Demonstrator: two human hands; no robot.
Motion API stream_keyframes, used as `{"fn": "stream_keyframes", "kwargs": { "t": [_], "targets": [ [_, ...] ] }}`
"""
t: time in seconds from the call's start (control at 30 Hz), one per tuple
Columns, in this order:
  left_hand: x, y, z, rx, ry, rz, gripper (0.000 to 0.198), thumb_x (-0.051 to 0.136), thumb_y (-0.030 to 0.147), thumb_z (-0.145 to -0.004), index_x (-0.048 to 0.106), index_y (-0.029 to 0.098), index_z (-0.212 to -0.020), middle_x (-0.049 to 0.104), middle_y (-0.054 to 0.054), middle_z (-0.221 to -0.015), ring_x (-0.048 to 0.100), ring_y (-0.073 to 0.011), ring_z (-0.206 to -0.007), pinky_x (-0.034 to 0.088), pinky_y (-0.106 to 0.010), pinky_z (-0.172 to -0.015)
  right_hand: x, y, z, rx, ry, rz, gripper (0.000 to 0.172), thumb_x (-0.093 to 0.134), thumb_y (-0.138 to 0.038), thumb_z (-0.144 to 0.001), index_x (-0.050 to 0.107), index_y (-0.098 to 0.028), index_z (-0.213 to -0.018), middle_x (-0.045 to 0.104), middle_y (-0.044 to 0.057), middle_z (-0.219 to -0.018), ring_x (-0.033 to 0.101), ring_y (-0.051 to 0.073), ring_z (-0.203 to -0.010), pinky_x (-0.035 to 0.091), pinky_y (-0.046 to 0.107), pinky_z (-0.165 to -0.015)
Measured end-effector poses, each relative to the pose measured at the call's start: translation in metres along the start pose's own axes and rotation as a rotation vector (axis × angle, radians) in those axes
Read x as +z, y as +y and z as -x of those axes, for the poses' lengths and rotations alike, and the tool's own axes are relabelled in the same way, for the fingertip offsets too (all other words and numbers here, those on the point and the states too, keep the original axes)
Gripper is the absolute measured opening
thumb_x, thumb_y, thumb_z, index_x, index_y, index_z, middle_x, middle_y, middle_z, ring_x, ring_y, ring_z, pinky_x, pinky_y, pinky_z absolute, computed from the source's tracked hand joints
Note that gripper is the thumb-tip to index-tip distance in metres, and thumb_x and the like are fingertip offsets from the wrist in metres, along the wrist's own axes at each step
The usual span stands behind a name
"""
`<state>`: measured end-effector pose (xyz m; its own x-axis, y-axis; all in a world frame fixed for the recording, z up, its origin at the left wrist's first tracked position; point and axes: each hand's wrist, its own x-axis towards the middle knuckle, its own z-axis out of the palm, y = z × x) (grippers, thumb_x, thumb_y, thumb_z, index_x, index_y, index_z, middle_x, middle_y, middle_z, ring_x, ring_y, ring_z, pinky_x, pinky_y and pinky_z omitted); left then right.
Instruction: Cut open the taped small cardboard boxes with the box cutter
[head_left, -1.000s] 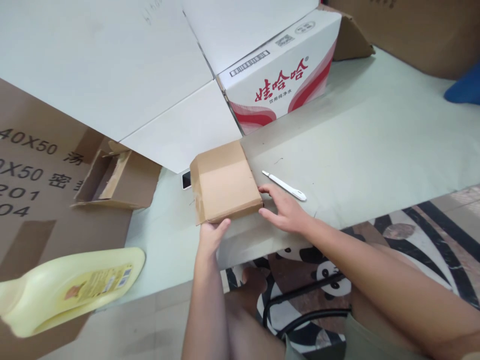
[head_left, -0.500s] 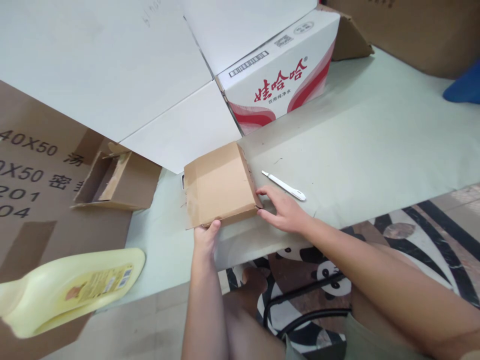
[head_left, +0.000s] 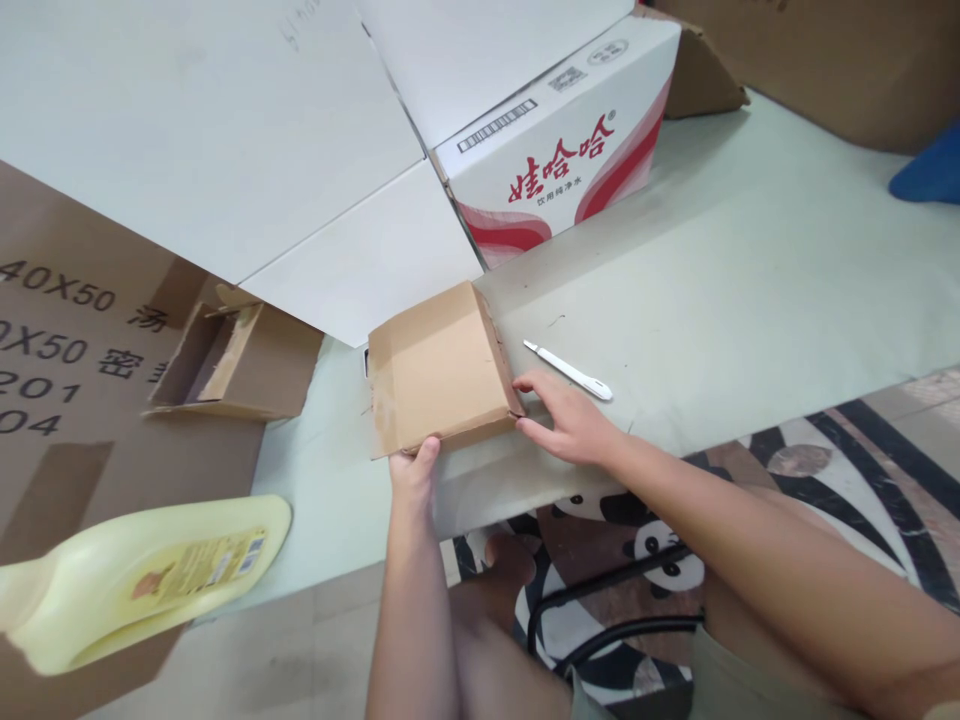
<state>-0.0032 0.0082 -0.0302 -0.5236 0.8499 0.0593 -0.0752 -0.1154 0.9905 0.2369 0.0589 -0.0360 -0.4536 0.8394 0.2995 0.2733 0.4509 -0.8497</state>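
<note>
A flat brown cardboard box (head_left: 442, 365) lies on the pale tabletop in front of me, its top panel facing up. My left hand (head_left: 412, 475) grips its near left edge, thumb against the front side and the other fingers hidden beneath. At the near right corner, my right hand (head_left: 564, 422) holds the box's side with thumb and fingertips. Just beyond that hand rests a slim white craft knife (head_left: 570, 371), touched by neither hand. The right side of the box has a rough, cut-looking edge.
White cartons (head_left: 367, 240) stand behind the box, beside a red-and-white water carton (head_left: 562, 160). On the left are a small open cardboard box (head_left: 274, 365), a large printed carton (head_left: 45, 480) and a pale yellow bottle (head_left: 165, 570). A blue object (head_left: 930, 170) sits far right.
Almost nothing differs. Both hands keep their places on the cardboard box, and the craft knife lies where it was.
</note>
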Motion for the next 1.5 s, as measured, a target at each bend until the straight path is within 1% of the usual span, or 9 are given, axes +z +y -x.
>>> {"fn": "stream_keyframes", "kwargs": {
  "t": [0.1,0.17,0.4,0.57,0.77,0.93,1.07,1.17,1.5],
  "targets": [
    [0.0004,-0.0006,-0.0024,-0.001,-0.028,-0.072,0.091,0.092,0.059,-0.044,0.067,0.018,-0.122,0.072,-0.013,-0.117,0.061,-0.0309,-0.126,0.049,-0.035,-0.105,0.0004,0.0,0.0,0.002,0.001,0.011,0.035,0.054,-0.032,-0.089,0.054,-0.017,-0.12,0.066,0.016,-0.118,0.063,0.029,-0.109,0.052,0.044,-0.092],
    [-0.0003,-0.0006,-0.0038,0.001,-0.043,-0.09,0.094,0.092,0.061,-0.044,0.066,0.018,-0.123,0.072,-0.013,-0.117,0.061,-0.031,-0.125,0.049,-0.035,-0.105,0.0007,0.0003,0.0001,0.003,-0.002,0.015,0.035,0.054,-0.033,-0.088,0.054,-0.017,-0.12,0.066,0.016,-0.119,0.064,0.029,-0.108,0.052,0.044,-0.092],
    [-0.0049,-0.0021,-0.0045,-0.011,-0.032,-0.115,0.087,0.093,0.056,-0.042,0.071,0.017,-0.116,0.073,-0.014,-0.115,0.064,-0.0315,-0.121,0.053,-0.035,-0.1,0.0017,0.0023,0.0015,0.036,-0.038,0.033,0.039,0.055,-0.033,-0.088,0.055,-0.013,-0.122,0.066,0.018,-0.118,0.064,0.03,-0.108,0.052,0.046,-0.092],
    [-0.004,-0.003,-0.0034,-0.033,-0.035,-0.106,0.085,0.095,0.052,-0.043,0.07,0.015,-0.115,0.074,-0.015,-0.11,0.064,-0.0317,-0.121,0.051,-0.035,-0.103,0.0006,0.0025,0.0024,0.08,-0.079,0.045,0.043,0.054,-0.033,-0.087,0.056,-0.012,-0.124,0.066,0.019,-0.12,0.065,0.031,-0.108,0.053,0.047,-0.091],
    [-0.0014,-0.0021,-0.0032,-0.032,-0.033,-0.074,0.085,0.094,0.051,-0.044,0.069,0.019,-0.119,0.073,-0.012,-0.117,0.064,-0.0292,-0.12,0.051,-0.033,-0.103,-0.0013,0.0015,0.0026,0.092,-0.108,0.033,0.045,0.054,-0.033,-0.087,0.056,-0.011,-0.126,0.067,0.019,-0.122,0.066,0.03,-0.109,0.052,0.044,-0.094],
    [-0.0016,-0.0029,-0.0036,-0.024,-0.053,-0.073,0.084,0.093,0.052,-0.047,0.069,0.021,-0.12,0.072,-0.012,-0.12,0.063,-0.0289,-0.123,0.051,-0.033,-0.103,-0.003,-0.0006,0.0023,0.12,-0.13,0.039,0.047,0.054,-0.035,-0.087,0.056,-0.012,-0.128,0.069,0.018,-0.115,0.066,0.029,-0.105,0.052,0.043,-0.09],
    [-0.0009,-0.0025,-0.0035,-0.024,-0.034,-0.087,0.085,0.093,0.053,-0.046,0.07,0.02,-0.12,0.071,-0.013,-0.121,0.063,-0.0311,-0.122,0.052,-0.036,-0.103,-0.0035,-0.002,0.0021,0.141,-0.145,0.045,0.048,0.053,-0.034,-0.087,0.055,-0.011,-0.13,0.07,0.017,-0.112,0.067,0.029,-0.102,0.052,0.043,-0.088],
    [-0.0005,-0.0018,-0.0034,-0.02,-0.024,-0.096,0.086,0.093,0.053,-0.045,0.069,0.02,-0.121,0.071,-0.013,-0.121,0.062,-0.031,-0.124,0.051,-0.035,-0.104,-0.0034,-0.0023,0.0025,0.153,-0.152,0.053,0.048,0.054,-0.035,-0.087,0.055,-0.012,-0.13,0.07,0.016,-0.109,0.067,0.029,-0.1,0.051,0.042,-0.087],
    [-0.0012,-0.003,-0.003,-0.03,-0.058,-0.135,0.089,0.09,0.058,-0.049,0.066,0.019,-0.125,0.071,-0.014,-0.12,0.061,-0.0319,-0.125,0.049,-0.038,-0.107,-0.0027,-0.0014,0.0028,0.178,-0.193,0.079,0.048,0.052,-0.035,-0.088,0.053,-0.013,-0.131,0.07,0.014,-0.103,0.066,0.029,-0.094,0.048,0.04,-0.081]
  ]
}}
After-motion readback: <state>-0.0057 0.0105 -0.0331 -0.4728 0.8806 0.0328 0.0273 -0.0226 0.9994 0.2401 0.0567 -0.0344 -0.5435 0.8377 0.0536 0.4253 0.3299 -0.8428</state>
